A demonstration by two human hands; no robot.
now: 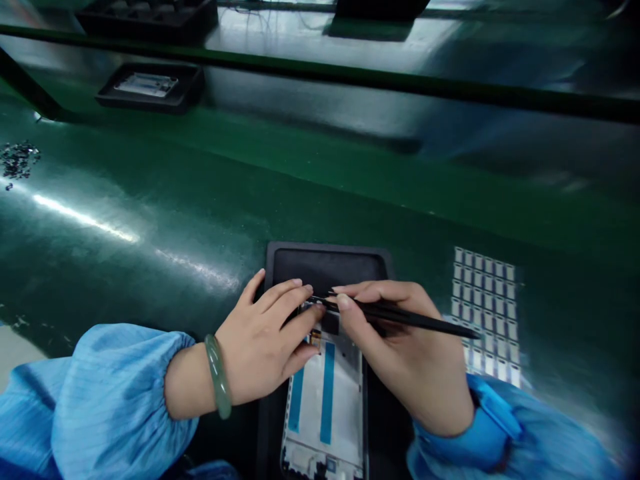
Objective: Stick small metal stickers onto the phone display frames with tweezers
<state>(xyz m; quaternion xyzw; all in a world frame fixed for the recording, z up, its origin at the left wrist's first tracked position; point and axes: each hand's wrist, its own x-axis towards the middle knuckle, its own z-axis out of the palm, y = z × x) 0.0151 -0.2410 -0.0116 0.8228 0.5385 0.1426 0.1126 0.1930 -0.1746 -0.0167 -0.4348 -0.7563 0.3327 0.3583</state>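
A phone frame (345, 393) with two blue strips lies in a black tray (330, 248). My right hand (410, 347) pinches black tweezers (420, 319), their tips pointing left over the top end of the frame. My left hand (270, 333), a green bangle at its wrist, rests with fingers spread on the frame's upper left edge and the tray rim. Its fingertips are close to the tweezer tips. Any small part between the tips is too small to make out.
A sheet of small pale pieces (484, 310) lies right of the tray. A pile of tiny dark parts (19, 160) sits at far left. Further back are another black tray (187, 90) holding a phone frame and a long dark rail (320, 67).
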